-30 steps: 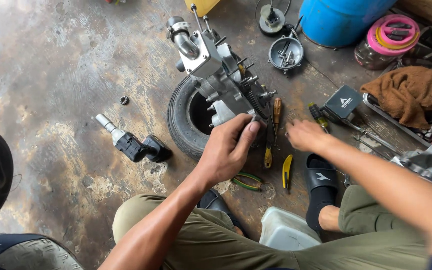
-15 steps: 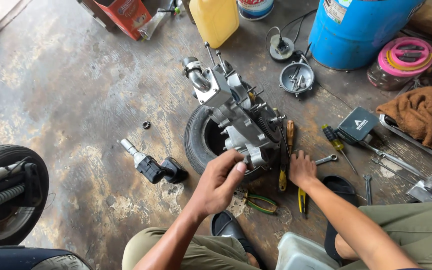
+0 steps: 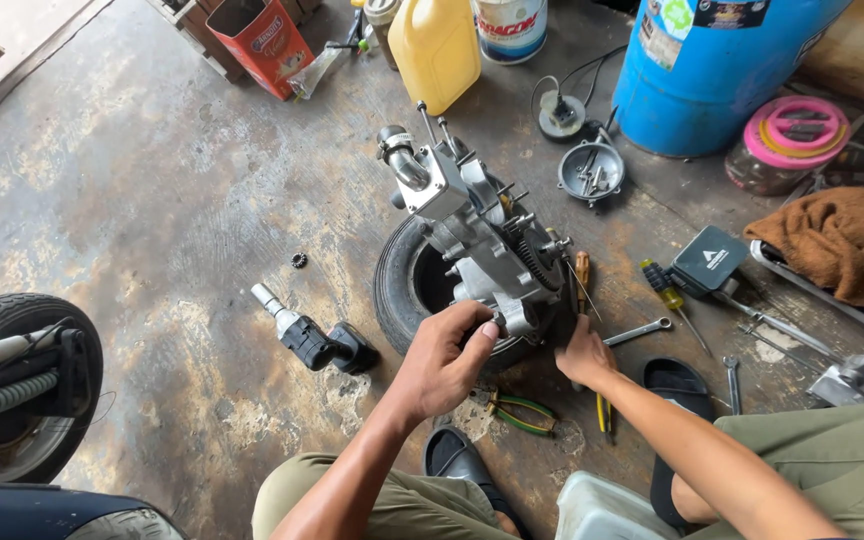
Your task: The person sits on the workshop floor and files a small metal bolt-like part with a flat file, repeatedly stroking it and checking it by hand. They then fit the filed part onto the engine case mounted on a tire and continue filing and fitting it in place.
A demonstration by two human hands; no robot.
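On a stained concrete workshop floor, seen from above, a grey cast-metal engine case point(image 3: 487, 245) with studs and a gear showing lies cradled across a small black rubber tyre point(image 3: 404, 290), which serves as a soft ring that stops the heavy casting from rocking or rolling. At its near end the person's left hand point(image 3: 447, 362) curls its fingers together around the lower edge of the case, thumb and fingertips pinched on a small part there; what exactly they pinch is hidden. Their right hand point(image 3: 584, 357) rests at the case's right side, fingers bent against the metal as if to brace it; whether it clamps anything cannot be told. Tools lie fanned within arm's reach: a yellow-handled screwdriver point(image 3: 582, 282) just beside the case, a silver open-ended spanner point(image 3: 638, 332) to its right, green-handled pliers point(image 3: 522, 412) on the floor between the person's knees, and a black impact driver point(image 3: 314, 338) to the left of the tyre. Farther back stand a yellow plastic jug point(image 3: 435, 48) and a blue drum point(image 3: 712, 65). A brown rag point(image 3: 832, 240) lies at the right.
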